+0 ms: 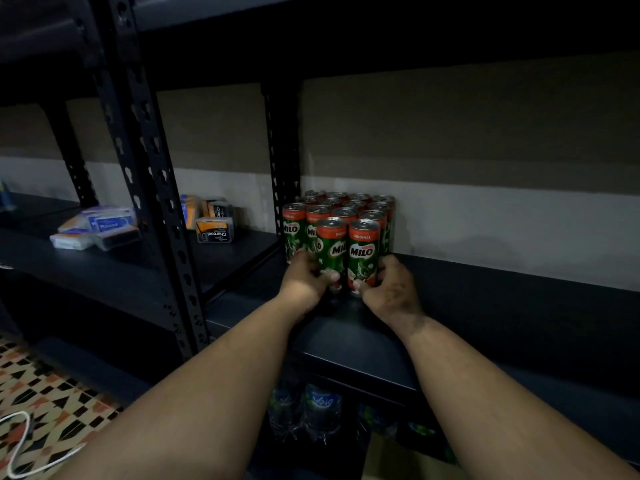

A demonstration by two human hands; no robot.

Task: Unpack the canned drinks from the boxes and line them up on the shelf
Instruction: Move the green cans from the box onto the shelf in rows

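Head view, frame centre: our left hand point(306, 280) and right hand point(389, 284) each grip an upright front can point(331, 252), point(362, 254); packed rows point(341, 206) directly behind.

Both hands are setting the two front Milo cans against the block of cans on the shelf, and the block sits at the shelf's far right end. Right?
Not quite. The head view shows the block of cans at the shelf's left end, beside the upright post. Both hands, left hand and right hand, do hold the front cans.

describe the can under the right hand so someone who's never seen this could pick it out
On the dark metal shelf, a block of Milo cans stands beside the upright post. The front row has two cans; it is the right one, gripped by the right hand and marked ORIGINAL.
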